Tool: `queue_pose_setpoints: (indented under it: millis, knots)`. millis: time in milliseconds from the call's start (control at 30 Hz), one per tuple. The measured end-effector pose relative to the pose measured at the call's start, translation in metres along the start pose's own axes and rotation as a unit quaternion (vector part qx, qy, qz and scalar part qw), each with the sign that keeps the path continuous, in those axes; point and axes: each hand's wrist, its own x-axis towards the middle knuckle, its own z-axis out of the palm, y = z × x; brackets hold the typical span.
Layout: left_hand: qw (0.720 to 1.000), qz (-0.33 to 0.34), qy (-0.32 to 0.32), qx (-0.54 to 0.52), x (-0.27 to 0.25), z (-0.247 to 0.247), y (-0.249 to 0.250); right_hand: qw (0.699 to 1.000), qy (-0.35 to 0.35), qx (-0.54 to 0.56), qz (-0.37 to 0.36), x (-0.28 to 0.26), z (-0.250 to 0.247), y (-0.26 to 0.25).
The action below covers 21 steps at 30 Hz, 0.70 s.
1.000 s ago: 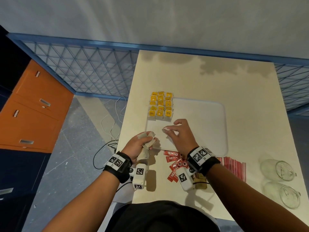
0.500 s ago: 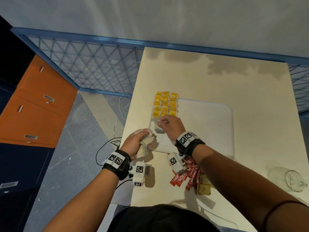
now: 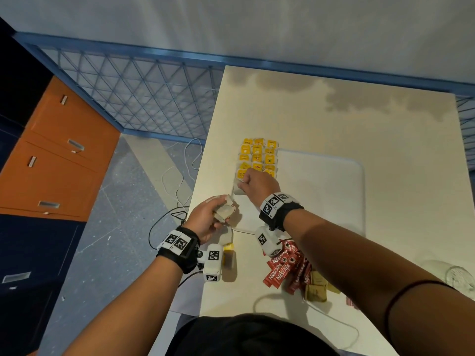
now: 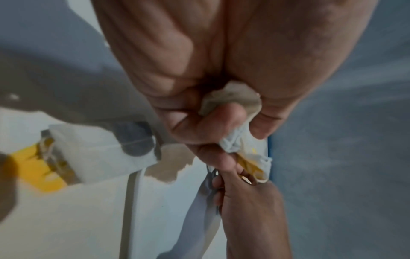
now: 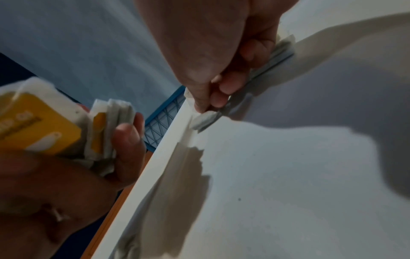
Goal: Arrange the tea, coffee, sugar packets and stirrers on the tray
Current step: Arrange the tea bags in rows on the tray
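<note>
A white tray (image 3: 321, 191) lies on the cream table. Rows of yellow-tagged tea bags (image 3: 258, 156) fill its far left corner. Just below those rows, my right hand (image 3: 243, 182) pinches one tea bag (image 5: 204, 120) and holds it down at the tray's left rim. My left hand (image 3: 218, 211) hovers off the tray's near left corner and grips a bunch of tea bags (image 3: 226, 209), also seen in the left wrist view as tea bags (image 4: 244, 140). Red coffee sticks (image 3: 285, 271) and brown sugar packets (image 3: 317, 289) lie in a pile near the table's front edge, partly under my right forearm.
A clear glass (image 3: 460, 276) stands at the right edge of the table. A small yellow packet (image 3: 228, 253) lies by my left wrist. The table's left edge drops to the floor, where cables (image 3: 180, 181) and an orange cabinet (image 3: 59, 155) stand.
My right hand has gone from beside the left hand up to the tea bag rows at the tray's far left, carrying one tea bag. The left hand has kept its bunch.
</note>
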Motion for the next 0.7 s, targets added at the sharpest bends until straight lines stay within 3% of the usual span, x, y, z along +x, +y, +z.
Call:
queue_pose_setpoints:
  millis: [167,400,567,700]
  knots:
    - [1.0,0.01,-0.017,0.012,-0.002,0.001,-0.002,0.998,0.011,0.054,0.023,-0.009,-0.004,-0.002]
    - [0.999,0.031,-0.031,0.023,-0.001,0.002,-0.001,0.98,0.009,0.187,-0.06,-0.045,-0.013,0.001]
    - [0.999,0.042,-0.019,0.022,0.0,0.006,-0.001,0.971,-0.009,0.16,-0.176,-0.07,-0.015,0.013]
    - [0.998,0.034,-0.036,0.042,0.001,0.009,-0.003,0.973,-0.025,0.125,-0.191,-0.083,-0.013,0.017]
